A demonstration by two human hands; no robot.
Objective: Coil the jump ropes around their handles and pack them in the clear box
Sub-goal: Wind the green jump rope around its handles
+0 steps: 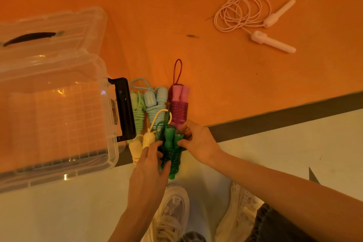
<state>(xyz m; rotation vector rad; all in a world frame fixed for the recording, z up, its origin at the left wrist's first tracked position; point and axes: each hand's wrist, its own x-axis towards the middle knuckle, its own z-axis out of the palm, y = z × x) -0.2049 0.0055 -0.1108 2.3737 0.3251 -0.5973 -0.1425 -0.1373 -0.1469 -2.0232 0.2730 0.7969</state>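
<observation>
**Green rope held at the table's near edge**

Orange cloth covers the table (216, 61), whose dark near edge runs just under both hands. Between the hands sits the green jump rope (170, 150), its cord coiled tight around the two green handles, which stand side by side and overhang the table edge. The left hand (150, 165) grips the coiled lower part, thumb and fingers curled round it. The right hand (197, 141) pinches the upper end of one green handle with its fingertips.

Touching the left hand's far side lies the yellow jump rope (140, 143), its cord looping up past the green one. Just beyond both hands, three wound ropes lie in a row: the mint jump rope (137, 112), the pale blue jump rope (155, 104) and the pink-handled jump rope (179, 104) with its dark red cord, a loop sticking out away from the person.

Left of the left hand stands the clear box (59, 124), a black latch (123, 108) on its side and its lid (53, 29) swung open behind it. Well beyond the right hand, the light pink jump rope (253, 19) lies loose and uncoiled, handles apart.

Below the hands, white shoes (172, 210) rest on a pale floor (275, 143).
</observation>
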